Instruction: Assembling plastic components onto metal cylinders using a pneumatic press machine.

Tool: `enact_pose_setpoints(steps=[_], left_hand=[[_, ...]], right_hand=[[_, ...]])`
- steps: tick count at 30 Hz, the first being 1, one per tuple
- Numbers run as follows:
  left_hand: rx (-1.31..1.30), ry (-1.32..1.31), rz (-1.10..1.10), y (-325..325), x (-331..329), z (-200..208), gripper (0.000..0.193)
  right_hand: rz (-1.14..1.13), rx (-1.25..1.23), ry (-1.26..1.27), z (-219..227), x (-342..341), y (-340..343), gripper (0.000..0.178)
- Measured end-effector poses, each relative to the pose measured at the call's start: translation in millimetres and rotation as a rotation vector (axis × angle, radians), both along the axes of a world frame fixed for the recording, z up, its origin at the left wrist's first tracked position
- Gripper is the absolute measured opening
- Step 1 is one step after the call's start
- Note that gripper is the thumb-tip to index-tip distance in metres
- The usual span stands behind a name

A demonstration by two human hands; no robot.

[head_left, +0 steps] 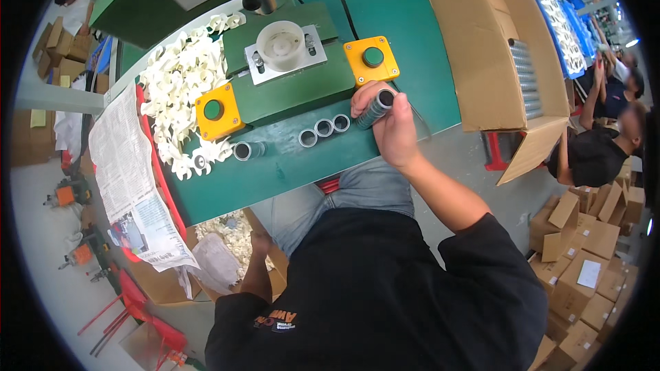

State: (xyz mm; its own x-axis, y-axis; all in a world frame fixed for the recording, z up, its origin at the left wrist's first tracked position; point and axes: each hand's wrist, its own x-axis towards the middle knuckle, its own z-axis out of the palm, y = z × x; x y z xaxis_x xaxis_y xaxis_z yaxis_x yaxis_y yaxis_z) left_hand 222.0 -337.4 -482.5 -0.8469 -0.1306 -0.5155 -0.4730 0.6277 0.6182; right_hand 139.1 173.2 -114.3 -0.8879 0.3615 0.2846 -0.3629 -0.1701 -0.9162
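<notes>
Hands sit apart, right (399, 132) clasping ribbed grey tube (374, 111), left (260, 242) too hidden to tell.

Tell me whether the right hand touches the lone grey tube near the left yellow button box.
Apart. The head view shows the right hand well to the right of the lone grey tube, with green tabletop between.

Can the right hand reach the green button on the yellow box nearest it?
Probably yes: the right hand is close and nothing covers the green button, though that hand holds a grey tube.
</notes>
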Motion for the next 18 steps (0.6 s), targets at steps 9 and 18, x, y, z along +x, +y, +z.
enact_pose_setpoints(steps=[9,18], left_hand=[[0.246,-0.213,0.021,0.5,-4.0,14.8,0.027],[0.016,-0.199,-0.055,11.7,-16.1,2.2,0.026]], right_hand=[[-0.211,0.45,-0.074,25.4,14.2,-8.0,0.032],[-0.189,1.089,0.112,43.0,35.3,28.1,0.046]])
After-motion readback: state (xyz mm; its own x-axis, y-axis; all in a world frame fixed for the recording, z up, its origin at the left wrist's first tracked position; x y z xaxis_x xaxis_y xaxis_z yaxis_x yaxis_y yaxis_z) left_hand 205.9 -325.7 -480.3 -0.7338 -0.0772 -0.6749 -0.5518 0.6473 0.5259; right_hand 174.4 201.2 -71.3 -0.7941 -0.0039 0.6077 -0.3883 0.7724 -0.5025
